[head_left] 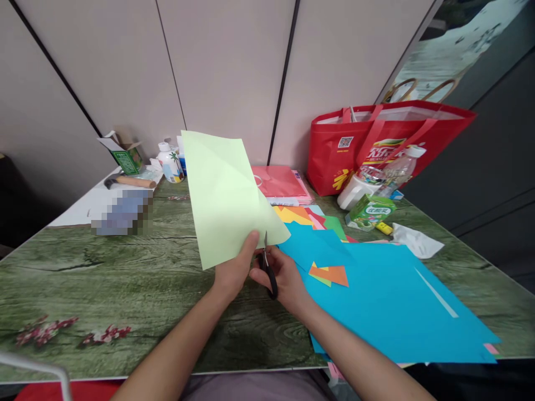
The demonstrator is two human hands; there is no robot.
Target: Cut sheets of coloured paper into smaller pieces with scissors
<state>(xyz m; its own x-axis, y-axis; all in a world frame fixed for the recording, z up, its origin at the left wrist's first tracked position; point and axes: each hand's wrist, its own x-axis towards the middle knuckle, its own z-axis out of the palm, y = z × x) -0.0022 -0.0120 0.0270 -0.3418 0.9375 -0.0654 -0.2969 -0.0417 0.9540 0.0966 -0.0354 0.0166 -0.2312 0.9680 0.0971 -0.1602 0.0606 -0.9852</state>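
Note:
A large sheet of pale green paper is held up over the table, its lower right side curling outward. My left hand grips its bottom edge, thumb on the near face. In my right hand is a pair of scissors with black handles, pointing up. The visible blade stands at the paper's lower edge, close to my left thumb; the other blade is hidden. To the right lie large blue sheets, with small orange, yellow and green paper scraps on top.
A red shopping bag stands at the back right, behind a clear bottle and a green drink carton. Pink packets lie behind the paper. At the back left are a hammer, a white bottle and an opened green box.

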